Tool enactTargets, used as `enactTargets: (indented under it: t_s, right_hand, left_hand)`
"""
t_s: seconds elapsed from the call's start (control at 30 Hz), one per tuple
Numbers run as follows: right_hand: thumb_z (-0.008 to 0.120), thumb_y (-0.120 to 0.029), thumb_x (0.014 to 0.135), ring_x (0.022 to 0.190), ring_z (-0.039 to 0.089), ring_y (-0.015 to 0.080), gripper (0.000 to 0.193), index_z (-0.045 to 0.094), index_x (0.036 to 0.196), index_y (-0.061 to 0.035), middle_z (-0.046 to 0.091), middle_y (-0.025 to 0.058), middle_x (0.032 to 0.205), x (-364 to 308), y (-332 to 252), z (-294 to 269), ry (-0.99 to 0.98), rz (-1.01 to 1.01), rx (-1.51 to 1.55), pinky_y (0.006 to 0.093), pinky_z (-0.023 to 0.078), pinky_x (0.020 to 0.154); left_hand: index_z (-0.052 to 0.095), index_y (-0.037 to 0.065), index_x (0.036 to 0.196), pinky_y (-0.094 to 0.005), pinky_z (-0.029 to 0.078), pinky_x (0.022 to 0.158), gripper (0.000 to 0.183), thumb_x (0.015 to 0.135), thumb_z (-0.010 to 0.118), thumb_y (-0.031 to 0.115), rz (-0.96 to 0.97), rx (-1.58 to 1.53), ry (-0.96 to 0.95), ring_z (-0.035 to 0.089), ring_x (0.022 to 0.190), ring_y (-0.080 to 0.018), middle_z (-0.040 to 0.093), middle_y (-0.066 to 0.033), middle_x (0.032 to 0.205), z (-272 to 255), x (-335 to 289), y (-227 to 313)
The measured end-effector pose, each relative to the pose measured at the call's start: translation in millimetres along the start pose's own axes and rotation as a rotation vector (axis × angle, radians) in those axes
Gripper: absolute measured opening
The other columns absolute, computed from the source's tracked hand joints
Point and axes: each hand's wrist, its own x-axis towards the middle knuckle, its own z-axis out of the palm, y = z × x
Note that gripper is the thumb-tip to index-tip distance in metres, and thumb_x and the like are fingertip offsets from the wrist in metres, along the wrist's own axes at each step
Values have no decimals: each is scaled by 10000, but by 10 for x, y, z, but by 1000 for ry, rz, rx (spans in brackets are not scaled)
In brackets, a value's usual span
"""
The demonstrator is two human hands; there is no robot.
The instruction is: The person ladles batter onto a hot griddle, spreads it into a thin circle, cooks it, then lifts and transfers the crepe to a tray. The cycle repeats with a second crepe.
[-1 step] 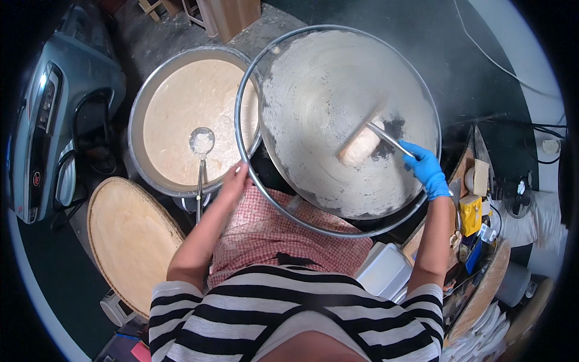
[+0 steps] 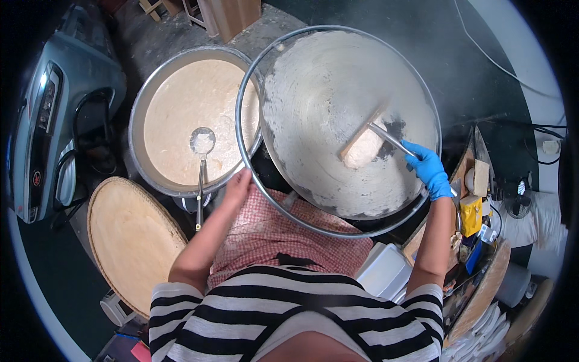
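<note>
My gloved right hand is closed round the metal handle of a T-shaped batter spreader. The spreader's wooden blade rests on a large round griddle, with a mound of pale batter against it. A thin whitish coat covers most of the griddle, and dark metal shows beside the mound. A metal ring runs round the griddle. My bare left hand is by the ring's left lower side, fingers curled together; what they hold, if anything, is hidden. A ladle lies in a wide pot of batter.
A woven round tray leans at the left, below a grey-blue machine. A white container sits below the ring. Tools and a yellow packet crowd the right side. Steam hangs over the griddle's far right.
My right hand and the spreader have shifted slightly to the right, the batter mound with them. My left hand has come slightly down, toward me.
</note>
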Motion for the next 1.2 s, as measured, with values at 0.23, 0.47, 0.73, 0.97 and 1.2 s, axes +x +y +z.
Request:
enactTargets:
  t_s: [0.23, 0.47, 0.73, 0.97, 1.2]
  right_hand:
    - [573, -67, 832, 669, 538, 92, 347, 578, 1177, -102, 633, 26, 875, 267, -10, 411, -96, -338, 120, 236, 466, 653]
    - [582, -96, 817, 639, 540, 90, 353, 595, 1167, -139, 647, 29, 821, 211, 69, -143, -102, -128, -14, 234, 462, 609]
    - [589, -128, 816, 666, 560, 130, 330, 607, 1145, -127, 651, 38, 837, 437, -85, 317, -202, -404, 20, 263, 476, 651]
    - [571, -121, 852, 599, 495, 57, 368, 554, 1218, -152, 580, -12, 747, 21, 271, 139, -40, -50, 110, 229, 438, 548]
    - [532, -137, 889, 471, 477, 78, 498, 373, 1356, -208, 548, 24, 628, -911, 255, 1037, -34, 28, 383, 258, 423, 424]
  left_hand:
    - [525, 53, 837, -226, 427, 538, 230, 913, 504, 270, 26, -27, -38, 497, 563, -109, 507, 0, 662, 511, -597, -670]
    - [523, 4, 1000, -298, 506, 631, 265, 936, 455, 252, -63, 17, -141, 617, 709, -184, 640, -146, 879, 180, -110, -239]
    - [437, -16, 1140, -296, 519, 659, 430, 949, 385, 365, -53, 81, -83, 633, 764, -222, 630, -167, 895, 99, 117, 262]
    - [439, -12, 1139, -283, 487, 655, 497, 925, 411, 435, -101, -20, -114, 623, 774, -213, 627, -159, 907, 251, -148, -33]
    - [507, 43, 934, -305, 499, 619, 283, 921, 476, 324, -60, -119, -137, 607, 734, -182, 629, -105, 838, 462, -422, -530]
